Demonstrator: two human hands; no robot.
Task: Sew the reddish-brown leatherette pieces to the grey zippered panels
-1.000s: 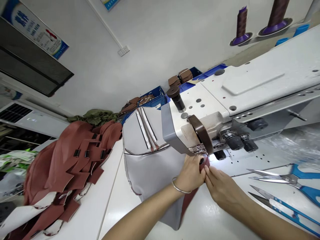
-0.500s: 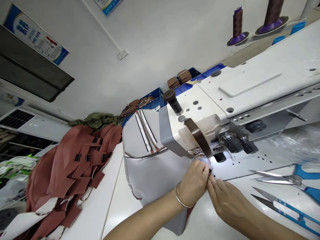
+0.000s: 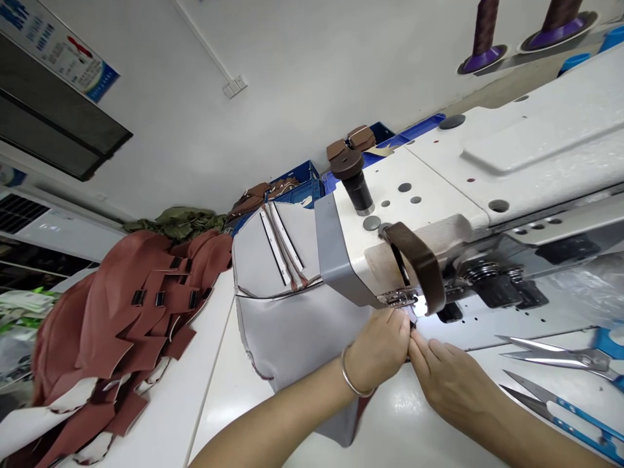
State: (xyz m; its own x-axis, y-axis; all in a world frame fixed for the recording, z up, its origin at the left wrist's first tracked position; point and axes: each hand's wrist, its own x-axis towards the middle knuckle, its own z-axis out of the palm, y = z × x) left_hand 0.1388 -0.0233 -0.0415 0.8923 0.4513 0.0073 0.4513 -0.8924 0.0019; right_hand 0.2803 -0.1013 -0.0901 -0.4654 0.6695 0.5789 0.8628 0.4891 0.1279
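A grey sheet-like cover [image 3: 302,331] with a reddish-brown side showing at its lower edge lies on the white table, partly behind the head of a white sewing machine [image 3: 385,201]. Two white strips with dark edges run along its upper panel. My left hand [image 3: 383,344], a metal bangle at its wrist, is closed at the cover's right edge, just below the lit needle area. Close against it, my right hand [image 3: 441,374] pinches the same edge, where a small dark bit shows between the fingertips. The needle itself is hidden by the presser parts and my fingers.
Scissors [image 3: 570,356] and blue-handled thread snips [image 3: 560,406] lie right of my right hand. Stacked reddish-brown pieces with black clips [image 3: 141,292] fill the left side. Blue crates [image 3: 302,188] stand behind the machine, and thread spools [image 3: 485,32] above it.
The view has shifted, so the machine looks larger and further right. Both hands stay at the needle area, still closed on the edge, and the cover has barely moved.
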